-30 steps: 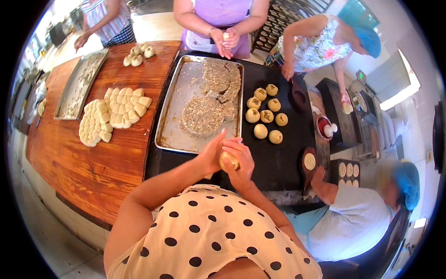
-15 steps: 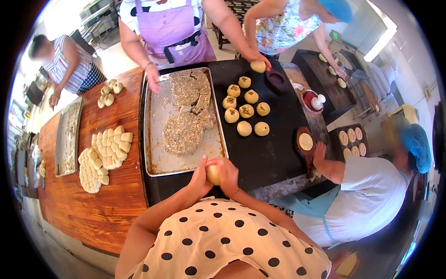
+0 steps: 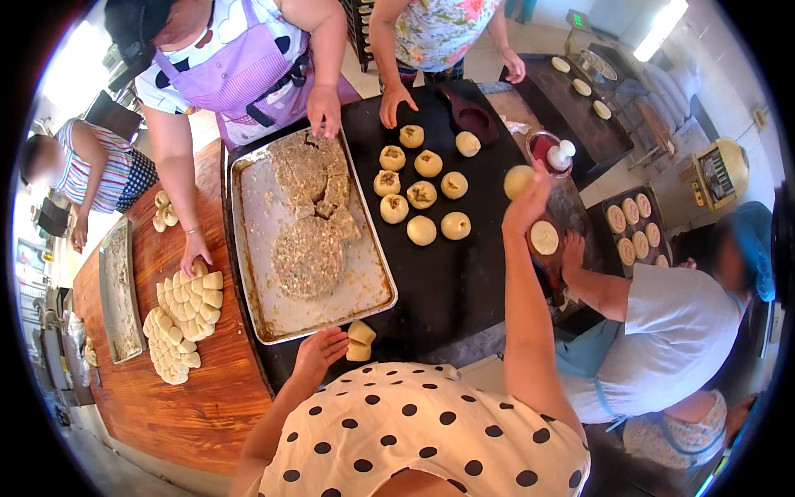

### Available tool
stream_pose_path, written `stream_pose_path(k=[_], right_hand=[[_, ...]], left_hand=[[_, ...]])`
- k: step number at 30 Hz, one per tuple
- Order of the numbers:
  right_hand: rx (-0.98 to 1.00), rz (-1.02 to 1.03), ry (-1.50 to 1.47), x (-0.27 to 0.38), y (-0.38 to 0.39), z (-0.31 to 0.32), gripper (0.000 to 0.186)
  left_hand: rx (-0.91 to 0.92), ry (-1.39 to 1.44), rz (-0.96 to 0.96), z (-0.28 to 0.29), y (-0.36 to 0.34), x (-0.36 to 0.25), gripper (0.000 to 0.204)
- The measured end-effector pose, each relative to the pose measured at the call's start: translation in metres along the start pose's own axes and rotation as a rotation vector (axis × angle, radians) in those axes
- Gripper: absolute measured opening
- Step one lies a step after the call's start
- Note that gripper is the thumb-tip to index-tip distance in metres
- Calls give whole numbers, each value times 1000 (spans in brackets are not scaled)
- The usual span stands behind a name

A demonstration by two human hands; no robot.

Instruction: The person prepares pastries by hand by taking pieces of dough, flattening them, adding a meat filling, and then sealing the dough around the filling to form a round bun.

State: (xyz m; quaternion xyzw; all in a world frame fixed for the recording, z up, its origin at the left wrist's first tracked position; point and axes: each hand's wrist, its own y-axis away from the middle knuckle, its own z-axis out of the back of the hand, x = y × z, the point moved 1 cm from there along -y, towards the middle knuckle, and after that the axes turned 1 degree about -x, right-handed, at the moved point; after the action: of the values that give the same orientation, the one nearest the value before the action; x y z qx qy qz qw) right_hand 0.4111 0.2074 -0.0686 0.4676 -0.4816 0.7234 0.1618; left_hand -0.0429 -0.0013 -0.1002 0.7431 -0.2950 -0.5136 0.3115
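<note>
My right hand (image 3: 528, 207) reaches out over the right part of the black worktop. Its fingers are closed against a smooth, round dough ball (image 3: 518, 182); part of the grip is hidden. Near my body, my left hand (image 3: 320, 356) holds nothing, its fingers stretched out at the near edge of the filling tray. Beside those fingertips lie two small pieces of dough (image 3: 359, 341). Several filled dough balls (image 3: 421, 195) stand in a group on the worktop, most showing gathered or open tops with brown filling.
A metal tray (image 3: 364, 286) of crumbly filling (image 3: 310, 257) lies ahead. Cut dough (image 3: 186, 311) sits on the wooden table (image 3: 224, 402), under a purple-aproned co-worker's hand. A dark wooden mould (image 3: 470, 118) and a red bowl (image 3: 551, 153) stand far right. A co-worker at right presses dough (image 3: 544, 238).
My hands were together around a dough ball; now they are apart, the right far forward and right with a ball. Two dough pieces show by my left hand. The purple-aproned co-worker leaned left.
</note>
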Motion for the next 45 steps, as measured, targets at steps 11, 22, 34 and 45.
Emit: stream_pose_path(k=[11,22,34,45], right_hand=[[764,-350,33,-14,236,58,17],[1214,-406,108,28,377,35,52],[1161,-348,150,27,391,29,52],[1443,-466,432,-10,241,104,33]], left_hand=[[-155,-208,-25,54,-16,60,39],[-269,-1232,-365,31,-30,102,104],[-260,-1295,-533,35,-25,102,67],[-121,-1197,-639,36,-27,92,47]])
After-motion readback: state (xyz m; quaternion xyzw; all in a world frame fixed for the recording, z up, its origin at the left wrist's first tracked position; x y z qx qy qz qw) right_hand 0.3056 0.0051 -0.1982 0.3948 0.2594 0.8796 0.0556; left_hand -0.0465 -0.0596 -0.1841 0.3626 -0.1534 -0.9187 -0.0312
